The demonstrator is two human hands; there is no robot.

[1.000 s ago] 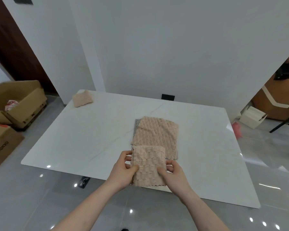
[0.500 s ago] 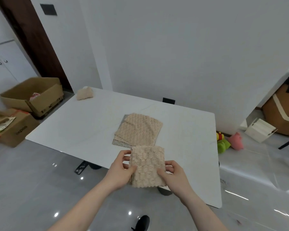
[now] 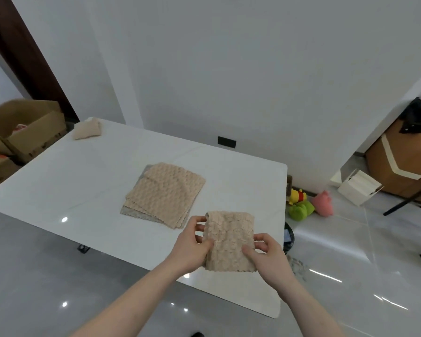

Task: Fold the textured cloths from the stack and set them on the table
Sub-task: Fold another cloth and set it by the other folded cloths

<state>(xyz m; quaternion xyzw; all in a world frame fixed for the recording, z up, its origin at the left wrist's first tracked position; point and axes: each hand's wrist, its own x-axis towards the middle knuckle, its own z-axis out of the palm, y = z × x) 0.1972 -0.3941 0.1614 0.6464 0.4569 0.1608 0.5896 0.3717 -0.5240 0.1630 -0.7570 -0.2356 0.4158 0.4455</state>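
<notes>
Folded cloth [image 3: 230, 242] now right of stack [image 3: 164, 194]

Both hands [image 3: 231, 249] grip a folded cloth [image 3: 230, 242].

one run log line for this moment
step: fold | left hand: grips folded beige textured cloth | right hand: grips same cloth | stack of flat beige cloths: on white table | small folded beige cloth: far corner
</notes>
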